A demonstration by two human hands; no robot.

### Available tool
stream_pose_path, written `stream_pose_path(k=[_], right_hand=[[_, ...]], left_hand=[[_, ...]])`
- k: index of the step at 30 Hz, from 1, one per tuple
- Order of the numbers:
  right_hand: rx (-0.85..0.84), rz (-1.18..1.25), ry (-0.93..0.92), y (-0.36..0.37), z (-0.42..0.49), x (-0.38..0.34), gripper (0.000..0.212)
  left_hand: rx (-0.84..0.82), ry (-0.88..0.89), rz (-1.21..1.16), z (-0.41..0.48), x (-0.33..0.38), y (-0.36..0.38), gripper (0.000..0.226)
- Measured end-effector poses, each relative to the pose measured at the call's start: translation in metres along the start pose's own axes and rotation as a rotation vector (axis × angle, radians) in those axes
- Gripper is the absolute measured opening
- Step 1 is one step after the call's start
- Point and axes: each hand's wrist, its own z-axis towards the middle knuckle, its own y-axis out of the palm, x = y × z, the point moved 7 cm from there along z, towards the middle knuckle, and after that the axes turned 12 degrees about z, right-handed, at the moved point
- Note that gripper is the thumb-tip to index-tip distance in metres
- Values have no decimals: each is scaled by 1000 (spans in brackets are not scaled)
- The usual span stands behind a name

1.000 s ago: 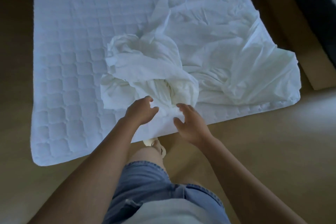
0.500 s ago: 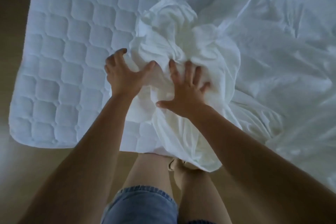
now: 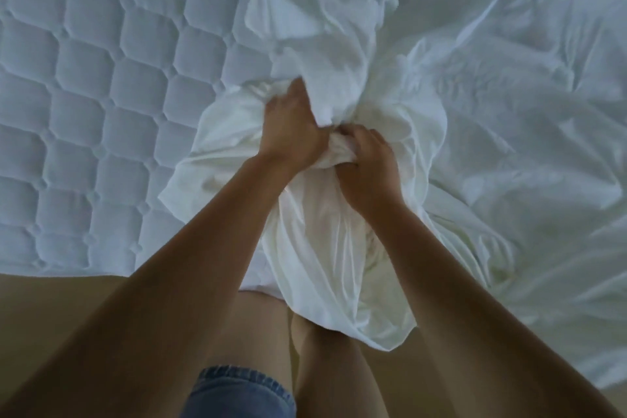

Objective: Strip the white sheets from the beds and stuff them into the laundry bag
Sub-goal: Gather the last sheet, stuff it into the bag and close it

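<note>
While a fold of the white sheet hangs off the mattress edge below both wrists, the right hand, nearer, and left hand clench its bunch, which piles lengthwise away beyond them.

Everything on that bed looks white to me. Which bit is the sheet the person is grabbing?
Start with the quilted mattress pad filling the view. At its near edge a crumpled white sheet is bunched where the left hand and right hand clutch it, one fold hanging over the edge. Unlike the pad, it has loose wrinkles, no stitched squares.
</note>
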Motion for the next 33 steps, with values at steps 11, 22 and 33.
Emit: stream_pose_path(k=[11,22,33], right_hand=[[-239,-360,-219,-15,-23,-28,57],[-442,453,674,-85,-124,-4,18],[-137,-587,-514,-158,-203,-71,119]], left_hand=[[-454,335,18,-57,34,-13,37],[-128,1034,543,-166,89,-11,131],[-743,228,-209,-160,132,-52,29]])
